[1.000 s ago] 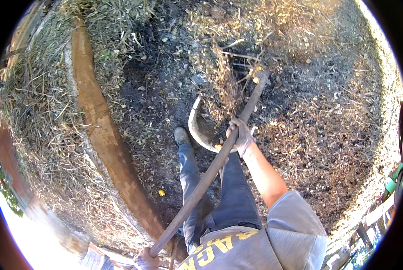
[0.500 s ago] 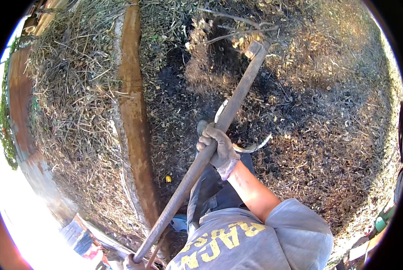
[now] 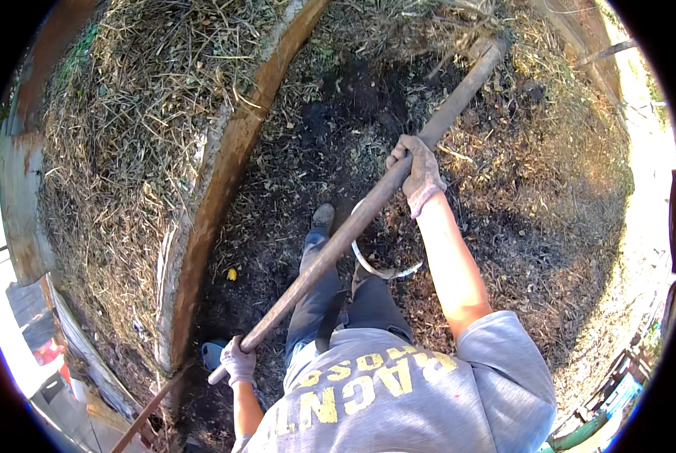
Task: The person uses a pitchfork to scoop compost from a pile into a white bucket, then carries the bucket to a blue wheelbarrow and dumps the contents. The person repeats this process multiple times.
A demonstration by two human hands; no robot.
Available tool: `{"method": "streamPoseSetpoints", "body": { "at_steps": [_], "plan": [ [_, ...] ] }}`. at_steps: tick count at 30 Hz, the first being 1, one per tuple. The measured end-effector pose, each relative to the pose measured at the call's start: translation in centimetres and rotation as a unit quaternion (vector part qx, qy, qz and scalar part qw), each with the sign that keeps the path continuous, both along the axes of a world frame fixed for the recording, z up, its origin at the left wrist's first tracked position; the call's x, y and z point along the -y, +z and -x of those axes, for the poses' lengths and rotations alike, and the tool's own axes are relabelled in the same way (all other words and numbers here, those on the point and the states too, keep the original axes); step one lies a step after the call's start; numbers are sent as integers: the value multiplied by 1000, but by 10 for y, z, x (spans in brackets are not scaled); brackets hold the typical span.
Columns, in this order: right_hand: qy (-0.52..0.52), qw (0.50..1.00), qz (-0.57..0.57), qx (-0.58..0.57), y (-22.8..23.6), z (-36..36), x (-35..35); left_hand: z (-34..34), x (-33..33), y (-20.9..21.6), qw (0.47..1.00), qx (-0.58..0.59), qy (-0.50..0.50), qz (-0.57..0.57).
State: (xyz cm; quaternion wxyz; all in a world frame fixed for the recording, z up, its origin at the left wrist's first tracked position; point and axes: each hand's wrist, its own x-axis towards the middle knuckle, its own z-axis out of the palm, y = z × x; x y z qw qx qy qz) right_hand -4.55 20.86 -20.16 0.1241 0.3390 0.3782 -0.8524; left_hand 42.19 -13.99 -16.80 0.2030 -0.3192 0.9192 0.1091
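The gloved right hand (image 3: 417,170) is wrapping its grip around the long brown wooden tool handle (image 3: 368,211) at centre frame, the gloved left hand (image 3: 238,361) is clasping its lower end; the handle's head is reaching into dark soil (image 3: 353,98) at upper right.

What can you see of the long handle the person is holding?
The handle is a long, straight, round pole, brown and worn, seemingly wood. It slants from lower left to upper right, over the person's legs. The gloved left hand grips near its lower end; the gloved right hand grips further up. Its far end reaches into dry straw and dark soil, where the tool head is hidden.
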Motion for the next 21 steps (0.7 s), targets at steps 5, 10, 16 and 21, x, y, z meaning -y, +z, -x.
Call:
{"method": "streamPoseSetpoints", "body": {
  "at_steps": [5,10,16,21],
  "plan": [
    [-63,992,-77,83,2,-43,-11,-16,0,-7,996,64,-12,-56],
    [-110,978,-80,156,-50,-98,-59,-1,24,1,987,136,-70,-47],
    [-169,949,-128,234,-73,-137,-98,21,57,2,981,80,-179,3],
    [-251,889,-151,351,-105,-181,-130,46,97,22,961,211,-167,-61]
  ]
}}
